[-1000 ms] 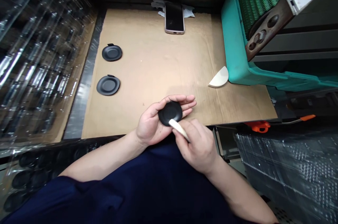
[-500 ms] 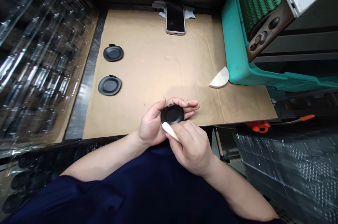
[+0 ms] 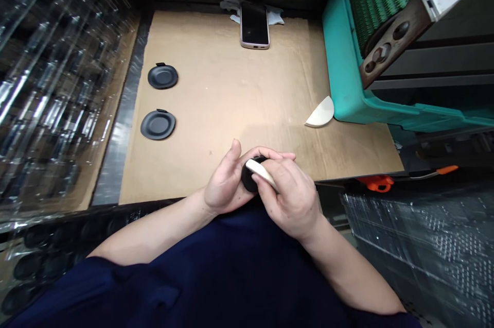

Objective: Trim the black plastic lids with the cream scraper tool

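Observation:
My left hand [image 3: 223, 188] lies palm up near the front edge of the cardboard. It holds a black oval plastic lid [image 3: 247, 178] on its fingers, with the thumb spread away. Between thumb and fingers, my right hand [image 3: 294, 198] pinches a white wedge-like pad [image 3: 259, 169]. The pad's tip is over the lid's face and hides part of it; whether it touches cannot be made out. Two similar black lids, an upper one [image 3: 162, 76] and a lower one [image 3: 158, 124], lie on the left of the cardboard, each with a small tab at its far edge.
Cardboard [image 3: 231, 96] covers the worktop. At its back edge a phone [image 3: 254, 27] rests on a white cloth [image 3: 276, 15]. A white half-round pad [image 3: 321, 113] lies beside the teal crate [image 3: 349, 86]. Plastic-wrapped trays [image 3: 57, 86] stand left; an orange-handled tool [image 3: 376, 183] is at right.
My right hand has moved the white pad up and right across the lid, covering more of it. The lid has shifted slightly right and down in my left hand.

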The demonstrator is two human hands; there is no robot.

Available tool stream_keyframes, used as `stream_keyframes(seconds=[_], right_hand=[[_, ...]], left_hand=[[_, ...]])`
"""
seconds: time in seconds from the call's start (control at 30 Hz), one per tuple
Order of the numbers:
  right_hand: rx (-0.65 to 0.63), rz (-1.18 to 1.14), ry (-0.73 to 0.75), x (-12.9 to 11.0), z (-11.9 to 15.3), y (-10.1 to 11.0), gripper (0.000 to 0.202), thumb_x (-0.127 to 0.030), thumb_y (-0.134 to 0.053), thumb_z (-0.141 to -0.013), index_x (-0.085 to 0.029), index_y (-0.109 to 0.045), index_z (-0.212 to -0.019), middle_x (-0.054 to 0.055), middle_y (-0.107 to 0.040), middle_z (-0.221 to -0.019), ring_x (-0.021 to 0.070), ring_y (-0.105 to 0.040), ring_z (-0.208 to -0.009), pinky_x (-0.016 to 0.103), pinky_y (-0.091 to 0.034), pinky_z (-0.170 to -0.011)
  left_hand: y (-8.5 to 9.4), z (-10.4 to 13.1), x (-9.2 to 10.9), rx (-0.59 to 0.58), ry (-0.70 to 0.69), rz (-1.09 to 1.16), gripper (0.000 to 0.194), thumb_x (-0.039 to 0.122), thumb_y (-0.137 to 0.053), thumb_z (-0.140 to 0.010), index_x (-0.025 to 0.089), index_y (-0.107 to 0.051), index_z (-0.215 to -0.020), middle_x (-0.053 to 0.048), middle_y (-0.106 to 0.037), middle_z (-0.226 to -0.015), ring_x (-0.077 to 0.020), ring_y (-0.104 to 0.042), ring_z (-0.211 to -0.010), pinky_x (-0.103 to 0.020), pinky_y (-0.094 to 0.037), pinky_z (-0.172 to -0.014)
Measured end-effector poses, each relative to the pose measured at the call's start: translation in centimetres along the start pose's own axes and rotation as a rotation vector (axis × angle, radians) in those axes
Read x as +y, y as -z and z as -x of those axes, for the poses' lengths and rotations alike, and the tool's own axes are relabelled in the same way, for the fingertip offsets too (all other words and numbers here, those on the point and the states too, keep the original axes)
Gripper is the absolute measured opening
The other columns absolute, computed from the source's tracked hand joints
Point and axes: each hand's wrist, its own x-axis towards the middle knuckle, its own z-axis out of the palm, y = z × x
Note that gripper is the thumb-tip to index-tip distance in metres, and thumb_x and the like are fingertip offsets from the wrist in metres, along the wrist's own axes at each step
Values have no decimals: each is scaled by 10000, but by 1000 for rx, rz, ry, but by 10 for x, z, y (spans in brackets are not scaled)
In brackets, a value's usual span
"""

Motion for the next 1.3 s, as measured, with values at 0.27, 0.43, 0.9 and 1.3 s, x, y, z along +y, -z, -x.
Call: stream_keyframes(seconds=[0.27,0.43,0.9,1.3], right_hand=[[-86,-45,85,1,5,-1,126,-142,-575,-960,-133,-653,-1059,56,-664,-820,176,-608,-743,322,-520,-691],[-31,-29,124,0,5,-2,145,-113,-579,-947,-111,-654,-1072,69,-681,-819,185,-608,-742,329,-514,-678],[-60,14,93,-3,22,3,181,-93,-648,-908,-95,-660,-1088,69,-681,-796,185,-599,-727,332,-504,-661],[-25,-56,-5,-3,17,-2,133,-131,-584,-949,-125,-664,-1055,62,-661,-826,176,-605,-745,326,-519,-696]], left_hand=[[-1,-1,0,-8,-27,-22,779,690,-195,-998,102,-694,-1104,-212,-603,-1400,-371,-474,-1414,-523,-295,-1223],[0,-1,0,12,-30,-23,729,650,-218,-1015,105,-695,-1092,-208,-607,-1401,-362,-495,-1403,-521,-294,-1226],[1,-1,0,-29,-77,6,763,627,-156,-1021,102,-708,-1022,-223,-619,-1368,-379,-521,-1375,-528,-333,-1198],[-1,-1,-2,-37,-93,-78,668,601,-233,-1028,124,-700,-1017,-201,-648,-1331,-357,-525,-1373,-533,-301,-1215]])
